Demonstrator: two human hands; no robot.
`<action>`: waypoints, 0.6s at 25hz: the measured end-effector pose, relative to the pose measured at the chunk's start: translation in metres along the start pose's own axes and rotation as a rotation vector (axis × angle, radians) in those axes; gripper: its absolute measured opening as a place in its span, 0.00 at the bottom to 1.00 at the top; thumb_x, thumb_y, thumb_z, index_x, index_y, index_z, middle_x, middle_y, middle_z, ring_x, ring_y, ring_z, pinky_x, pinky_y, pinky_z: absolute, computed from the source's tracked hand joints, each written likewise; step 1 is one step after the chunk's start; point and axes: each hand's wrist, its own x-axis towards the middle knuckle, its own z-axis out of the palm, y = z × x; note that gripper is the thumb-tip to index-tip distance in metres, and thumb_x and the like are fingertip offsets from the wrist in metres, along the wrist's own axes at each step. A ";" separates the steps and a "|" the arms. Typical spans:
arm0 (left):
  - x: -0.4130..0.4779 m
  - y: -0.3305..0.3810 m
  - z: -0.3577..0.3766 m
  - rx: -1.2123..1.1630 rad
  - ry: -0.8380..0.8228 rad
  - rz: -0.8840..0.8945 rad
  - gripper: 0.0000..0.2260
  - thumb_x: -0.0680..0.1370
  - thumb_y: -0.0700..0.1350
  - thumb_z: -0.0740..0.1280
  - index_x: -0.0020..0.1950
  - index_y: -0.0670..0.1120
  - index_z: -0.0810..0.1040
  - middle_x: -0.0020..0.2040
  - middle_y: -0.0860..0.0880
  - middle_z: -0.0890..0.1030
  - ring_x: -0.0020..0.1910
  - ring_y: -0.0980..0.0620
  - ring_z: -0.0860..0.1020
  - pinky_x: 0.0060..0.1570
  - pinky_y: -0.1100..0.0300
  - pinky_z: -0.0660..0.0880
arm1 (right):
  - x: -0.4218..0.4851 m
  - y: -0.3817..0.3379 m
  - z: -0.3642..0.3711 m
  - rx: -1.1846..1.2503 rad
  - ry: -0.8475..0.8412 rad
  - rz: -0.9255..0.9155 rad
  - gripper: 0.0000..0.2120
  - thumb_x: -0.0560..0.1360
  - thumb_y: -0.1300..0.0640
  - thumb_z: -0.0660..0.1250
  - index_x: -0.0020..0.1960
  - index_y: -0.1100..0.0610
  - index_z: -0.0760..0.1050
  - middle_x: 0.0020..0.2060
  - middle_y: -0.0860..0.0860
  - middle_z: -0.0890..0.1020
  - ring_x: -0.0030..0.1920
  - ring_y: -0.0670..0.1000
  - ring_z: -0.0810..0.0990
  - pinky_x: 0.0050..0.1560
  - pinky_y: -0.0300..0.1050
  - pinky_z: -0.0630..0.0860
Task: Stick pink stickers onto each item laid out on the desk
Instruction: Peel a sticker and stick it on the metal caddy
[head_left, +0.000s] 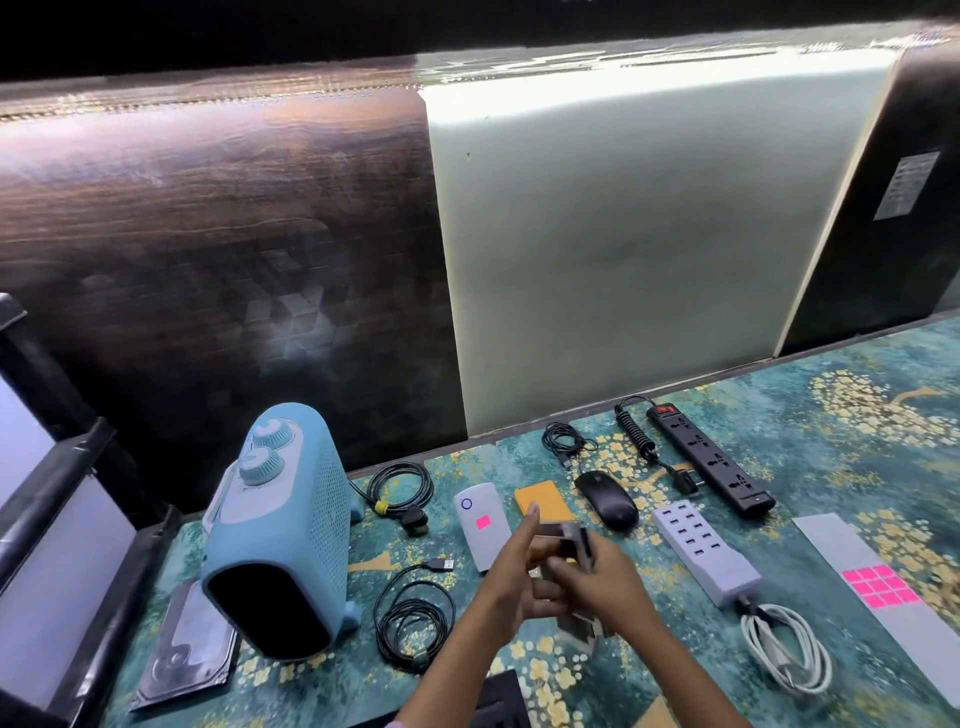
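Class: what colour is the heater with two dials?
Light blue; the heater shows best in the head view.

Desk cover (841, 364): we see teal, strewn with gold blossom clusters;
Heater (291, 519): pale blue, with a black front opening;
Power bank (488, 545): white, with a blue ring and one pink sticker (483, 521);
Pad (543, 499): orange;
Mouse (608, 501): black;
Power strip (709, 460): black, its switch (666, 410) red;
Charging hub (701, 551): white, with dark ports;
Small gadget (569, 535): grey, as far as we can tell through the blur;
Sticker sheet (831, 540): grey backing, on which we find bright pink squares (880, 584).

A dark wood panel (208, 234) adjoins a white panel (623, 234).
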 end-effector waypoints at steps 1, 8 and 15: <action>-0.001 0.003 0.000 0.091 0.000 -0.009 0.21 0.77 0.61 0.56 0.43 0.48 0.80 0.41 0.51 0.83 0.34 0.51 0.81 0.42 0.57 0.76 | 0.001 0.003 -0.008 0.045 0.069 0.038 0.06 0.71 0.61 0.68 0.48 0.53 0.76 0.39 0.50 0.82 0.43 0.52 0.80 0.44 0.39 0.78; 0.022 -0.027 -0.012 0.678 0.272 0.129 0.14 0.76 0.47 0.64 0.59 0.43 0.75 0.54 0.45 0.77 0.46 0.50 0.74 0.41 0.61 0.70 | 0.005 0.060 -0.045 -0.017 -0.035 0.323 0.20 0.69 0.59 0.72 0.56 0.65 0.71 0.51 0.61 0.79 0.50 0.58 0.81 0.49 0.53 0.76; 0.035 -0.076 0.004 1.299 0.118 0.345 0.16 0.74 0.44 0.61 0.60 0.44 0.75 0.60 0.44 0.74 0.59 0.44 0.73 0.56 0.52 0.73 | 0.009 0.081 -0.045 -0.355 0.067 0.236 0.19 0.66 0.58 0.74 0.54 0.64 0.76 0.53 0.61 0.81 0.50 0.57 0.79 0.51 0.47 0.75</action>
